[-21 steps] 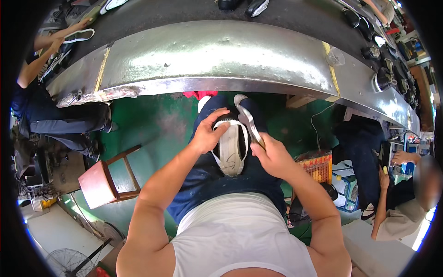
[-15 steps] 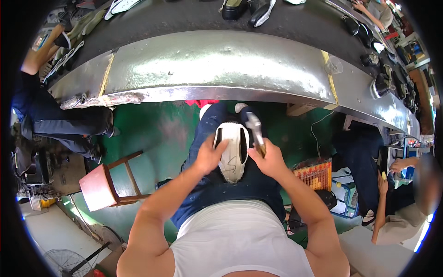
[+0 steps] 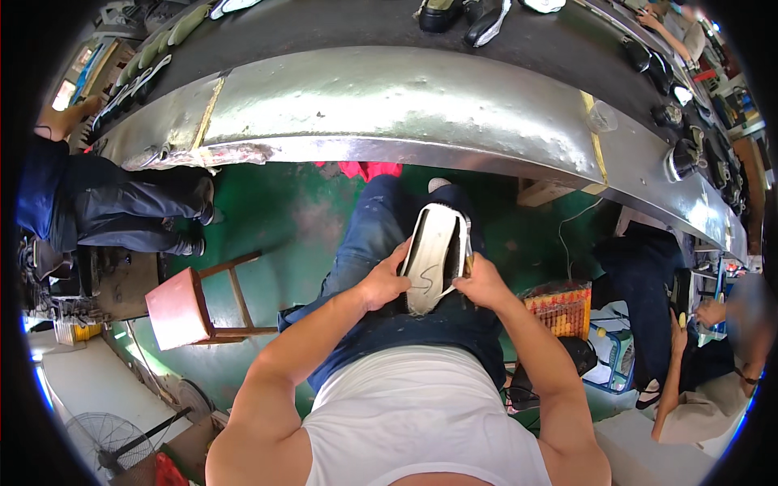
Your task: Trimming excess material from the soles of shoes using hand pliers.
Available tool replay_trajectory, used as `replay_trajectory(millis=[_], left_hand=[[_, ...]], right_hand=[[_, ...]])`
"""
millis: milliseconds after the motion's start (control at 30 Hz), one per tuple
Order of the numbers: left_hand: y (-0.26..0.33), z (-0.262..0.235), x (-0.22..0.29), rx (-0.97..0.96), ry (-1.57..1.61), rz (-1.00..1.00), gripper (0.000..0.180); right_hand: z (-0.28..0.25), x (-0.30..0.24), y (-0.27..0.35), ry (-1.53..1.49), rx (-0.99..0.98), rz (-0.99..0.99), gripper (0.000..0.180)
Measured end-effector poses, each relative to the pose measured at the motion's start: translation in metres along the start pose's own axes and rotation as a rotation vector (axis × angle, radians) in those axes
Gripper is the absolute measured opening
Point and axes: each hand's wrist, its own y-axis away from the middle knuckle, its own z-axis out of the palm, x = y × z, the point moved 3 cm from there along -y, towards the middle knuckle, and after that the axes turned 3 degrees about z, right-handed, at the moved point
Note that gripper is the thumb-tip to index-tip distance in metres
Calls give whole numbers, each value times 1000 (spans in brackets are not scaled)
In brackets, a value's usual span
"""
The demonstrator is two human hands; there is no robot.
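An unfinished shoe (image 3: 431, 257) lies bottom-up over my lap. Its pale bottom board carries a black curved mark, and the upper's loose edge stands open along the right side. My left hand (image 3: 387, 281) is closed on its left edge, thumb across the board. On the opposite side my right hand (image 3: 481, 281) is closed at the upper's edge, thumb pressing there. A metal-headed hand tool (image 3: 468, 262) is also in the right hand; only a bit of its yellowish handle shows clearly, and its head is hard to make out.
Ahead runs a metal-edged conveyor bench (image 3: 389, 89) bearing several shoes. A wooden stool (image 3: 176, 309) stands at left, near a standing person's legs (image 3: 138, 212). At right are a beaded seat cover (image 3: 559, 309), a blue crate (image 3: 613, 356) and a seated co-worker (image 3: 703, 397).
The tool's head has swung down from above the shoe to beside its right edge. The shoe has tilted, its far end leaning right. The whole view has shifted slightly.
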Motion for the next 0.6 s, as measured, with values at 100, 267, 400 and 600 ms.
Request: replay_trajectory(millis=[100, 267, 400, 600], left_hand=[[-5, 3, -11, -54, -25, 66, 95], [-7, 1, -31, 38, -310, 113, 92], [-7, 8, -34, -52, -142, 115, 96], [-3, 22, -12, -120, -65, 142, 88]], right_hand=[[-18, 7, 9, -130, -8, 75, 32], [-49, 1, 52, 96, -208, 84, 29], [-42, -21, 63, 293, -125, -421, 47], [-42, -66, 51, 846, -100, -385, 33]])
